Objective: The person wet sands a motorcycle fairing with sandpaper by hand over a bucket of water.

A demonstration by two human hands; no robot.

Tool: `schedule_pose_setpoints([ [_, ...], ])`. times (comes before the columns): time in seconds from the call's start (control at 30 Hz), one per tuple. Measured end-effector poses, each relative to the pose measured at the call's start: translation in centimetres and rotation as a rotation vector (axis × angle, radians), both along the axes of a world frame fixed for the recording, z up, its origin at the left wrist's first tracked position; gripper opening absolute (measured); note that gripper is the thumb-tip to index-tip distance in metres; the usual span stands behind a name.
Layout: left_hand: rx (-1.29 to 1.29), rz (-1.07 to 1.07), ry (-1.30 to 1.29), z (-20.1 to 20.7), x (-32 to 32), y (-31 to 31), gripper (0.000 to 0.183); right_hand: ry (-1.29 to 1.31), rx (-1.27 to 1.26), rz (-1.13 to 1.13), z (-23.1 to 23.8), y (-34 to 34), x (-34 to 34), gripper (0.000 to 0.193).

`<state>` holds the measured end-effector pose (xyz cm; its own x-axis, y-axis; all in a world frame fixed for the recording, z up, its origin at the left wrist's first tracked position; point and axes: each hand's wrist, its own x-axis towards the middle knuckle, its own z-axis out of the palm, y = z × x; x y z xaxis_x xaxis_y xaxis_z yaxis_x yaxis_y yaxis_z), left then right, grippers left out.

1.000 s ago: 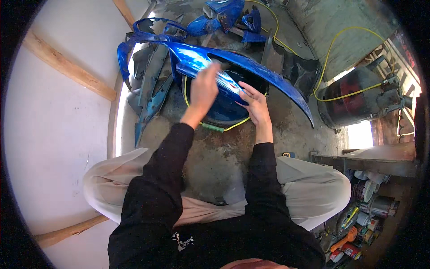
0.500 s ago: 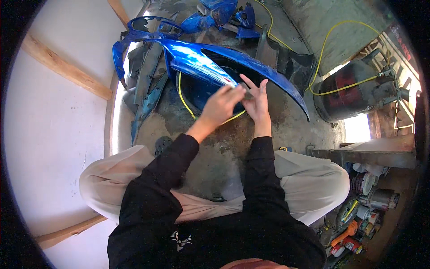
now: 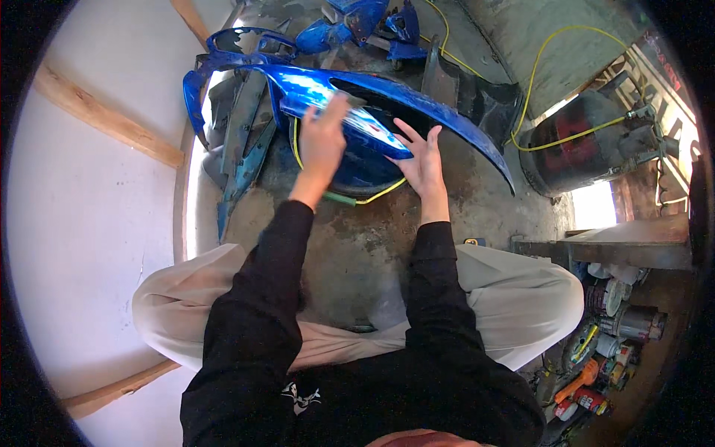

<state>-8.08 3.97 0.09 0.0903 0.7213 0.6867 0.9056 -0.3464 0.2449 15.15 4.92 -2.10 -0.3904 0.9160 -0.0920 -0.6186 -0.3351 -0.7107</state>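
Observation:
A long glossy blue curved body panel (image 3: 417, 93) lies across a dark round tub (image 3: 365, 175) on the concrete floor in front of me. My left hand (image 3: 322, 141) presses down on the panel's shiny top face, with a small grey piece (image 3: 350, 101) showing under its fingertips. To its right, my right hand (image 3: 423, 160) lies flat against the panel's lower edge with its fingers spread and nothing in it. Both forearms are in black sleeves. My legs in light trousers are spread to either side.
More blue parts (image 3: 357, 22) and grey panels (image 3: 238, 127) lie at the back and left. A yellow hose (image 3: 536, 67) runs to a dark tank (image 3: 573, 149) on the right. Cans and tools (image 3: 611, 335) crowd the lower right. A white wall with wooden battens (image 3: 104, 119) stands left.
My left hand slid right along the panel toward my right hand, then back left and up the panel. My right hand stayed at the panel's lower edge.

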Motion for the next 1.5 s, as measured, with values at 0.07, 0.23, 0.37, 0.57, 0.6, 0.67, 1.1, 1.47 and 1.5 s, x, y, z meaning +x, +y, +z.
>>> schedule_pose_setpoints([
  [0.07,0.023,0.213,-0.007,1.1,-2.3,1.2,0.037,-0.006,-0.021,-0.019,0.8,-0.3,-0.4,0.109],
  [0.23,-0.087,-0.176,0.033,-0.5,6.1,-4.0,0.045,-0.020,-0.009,-0.037,0.4,-0.2,0.1,0.109],
  [0.37,-0.085,-0.158,0.149,0.0,4.0,-3.5,0.049,-0.013,-0.016,-0.021,0.0,0.2,0.2,0.108],
  [0.57,-0.072,0.203,0.105,0.1,-0.4,-0.3,0.044,-0.053,-0.003,0.005,0.4,-0.1,-0.2,0.107],
  [0.6,-0.083,0.069,0.083,-0.3,2.7,-1.4,0.044,-0.058,-0.002,0.002,-0.3,0.0,0.5,0.106],
  [0.67,-0.074,-0.183,0.242,-1.3,6.5,-4.4,0.044,-0.048,0.007,0.023,-0.5,0.1,-0.1,0.105],
  [1.1,-0.021,0.044,0.134,-0.7,1.3,-1.5,0.044,-0.117,0.043,-0.006,-0.1,-0.1,0.1,0.064],
  [1.47,-0.037,0.338,0.001,-0.3,-4.1,1.2,0.042,-0.081,0.077,0.017,0.6,-0.4,-0.9,0.063],
  [1.5,-0.066,0.246,0.072,-0.4,-1.6,0.3,0.043,-0.092,0.068,0.005,0.0,-0.5,-0.1,0.063],
])
